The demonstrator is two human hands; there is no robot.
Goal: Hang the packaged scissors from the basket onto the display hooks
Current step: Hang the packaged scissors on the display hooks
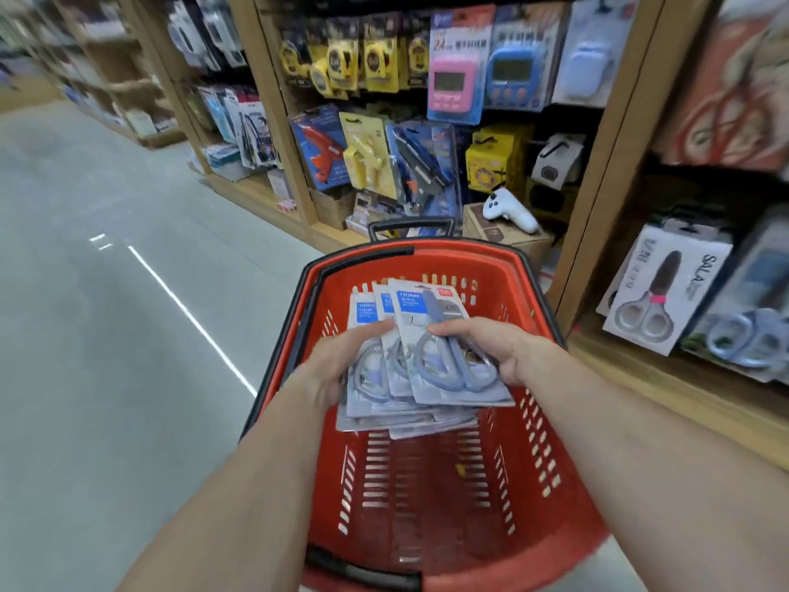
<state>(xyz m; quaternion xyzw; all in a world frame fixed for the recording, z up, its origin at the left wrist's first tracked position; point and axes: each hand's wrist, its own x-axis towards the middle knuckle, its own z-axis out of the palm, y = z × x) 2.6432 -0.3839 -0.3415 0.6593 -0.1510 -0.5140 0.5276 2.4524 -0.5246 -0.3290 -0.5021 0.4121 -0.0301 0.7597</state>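
A fanned stack of packaged scissors (pixel 431 335), grey handles on blue-and-grey cards, is held above the red basket (pixel 508 275). My left hand (pixel 337 361) grips the stack's left side, thumb on top. My right hand (pixel 491 348) grips its right side, thumb across the top pack's handles. Several packs lie beneath the top three. The basket's slotted floor shows below the stack. On the shelf unit to the right hang other packaged scissors (pixel 657 301); their hooks are hidden.
Wooden display shelving (pixel 273 100) runs along the right with hanging glue guns (pixel 324 151), tape measures and timers (pixel 454 79). A cardboard box with a white controller (pixel 508 213) sits behind the basket. The grey aisle floor (pixel 106 314) stretches to the left.
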